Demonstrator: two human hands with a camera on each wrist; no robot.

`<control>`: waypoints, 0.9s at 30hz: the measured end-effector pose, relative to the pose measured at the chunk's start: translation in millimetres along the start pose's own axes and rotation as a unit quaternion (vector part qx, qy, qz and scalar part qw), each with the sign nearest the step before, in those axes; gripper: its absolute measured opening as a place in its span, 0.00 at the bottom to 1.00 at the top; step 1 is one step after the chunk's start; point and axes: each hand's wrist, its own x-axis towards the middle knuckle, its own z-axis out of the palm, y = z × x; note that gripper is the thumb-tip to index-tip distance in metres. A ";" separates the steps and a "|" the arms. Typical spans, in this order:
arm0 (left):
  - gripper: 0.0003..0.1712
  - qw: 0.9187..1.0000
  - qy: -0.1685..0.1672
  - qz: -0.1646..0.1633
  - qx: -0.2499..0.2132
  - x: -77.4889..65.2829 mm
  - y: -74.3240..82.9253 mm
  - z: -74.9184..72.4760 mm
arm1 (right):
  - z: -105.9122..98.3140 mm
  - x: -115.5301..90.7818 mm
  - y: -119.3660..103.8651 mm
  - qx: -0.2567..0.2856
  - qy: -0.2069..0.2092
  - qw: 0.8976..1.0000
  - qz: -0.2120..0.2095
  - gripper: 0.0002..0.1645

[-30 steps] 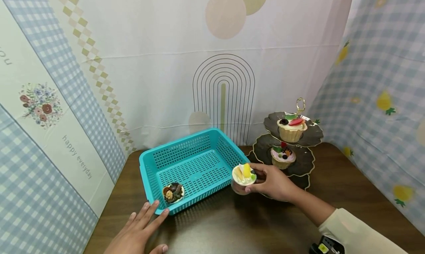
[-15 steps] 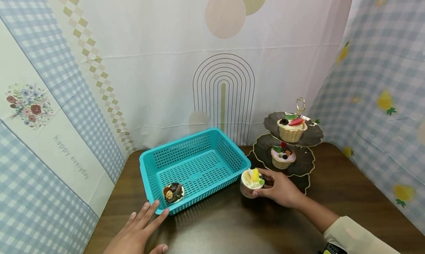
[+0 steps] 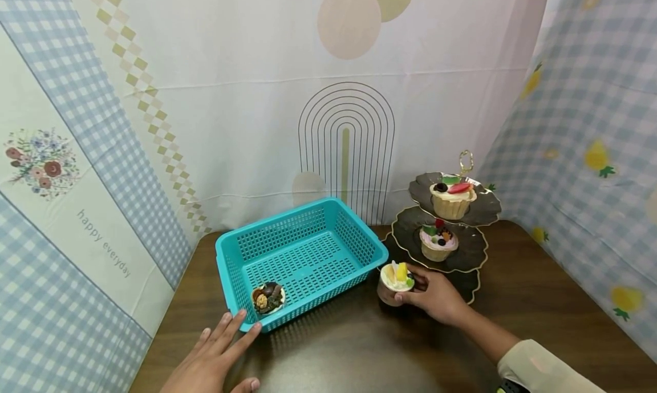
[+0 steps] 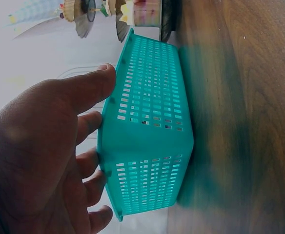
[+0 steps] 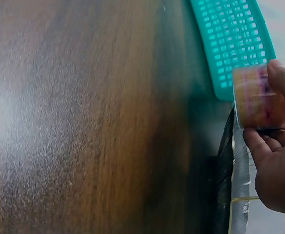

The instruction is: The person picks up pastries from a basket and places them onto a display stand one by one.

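Note:
My right hand (image 3: 442,299) grips a small dessert cup (image 3: 391,290) with cream and yellow fruit on top, thumb on one side and fingers on the other. Yellow and pink layers show through the cup's wall (image 5: 254,100) in the right wrist view. It stands upright close by the lowest plate (image 3: 468,284) of a dark, gold-edged tiered stand. My left hand (image 3: 207,356) has its fingers spread, fingertips touching the near-left corner of a turquoise basket (image 3: 303,211). Inside that corner of the basket lies a dessert (image 3: 268,298) with walnut and chocolate topping.
On the stand's top plate (image 3: 485,202) sits a cupcake (image 3: 451,203) with strawberry and dark berry. The middle plate (image 3: 472,249) bears a pink-cream cupcake (image 3: 437,244). Behind the brown table (image 3: 328,359) hang patterned cloths (image 3: 246,142).
My right hand has moved rightward and slightly down with the dessert cup, away from the basket's right corner toward the stand. The left hand and basket stay in place.

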 end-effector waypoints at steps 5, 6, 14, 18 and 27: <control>0.43 1.000 -0.004 0.004 -0.006 0.5 0.0 -0.7 | -2.7 1.9 4.6 -0.054 0.035 0.998 0.022 0.51; 0.43 1.000 -0.005 0.003 -0.008 0.6 0.1 -0.9 | -3.1 2.4 5.5 -0.066 0.044 0.997 0.025 0.49; 0.43 1.000 -0.001 -0.004 -0.018 0.2 -0.8 -0.1 | -4.4 11.5 16.5 -0.087 0.097 0.991 0.040 0.36; 0.43 1.000 -0.002 0.002 -0.012 0.3 -1.2 0.0 | -2.9 17.1 21.7 -0.081 0.106 0.990 0.043 0.33; 0.43 1.000 0.001 0.013 -0.011 0.2 -2.2 0.7 | -1.7 25.7 31.8 -0.131 0.112 0.984 0.037 0.33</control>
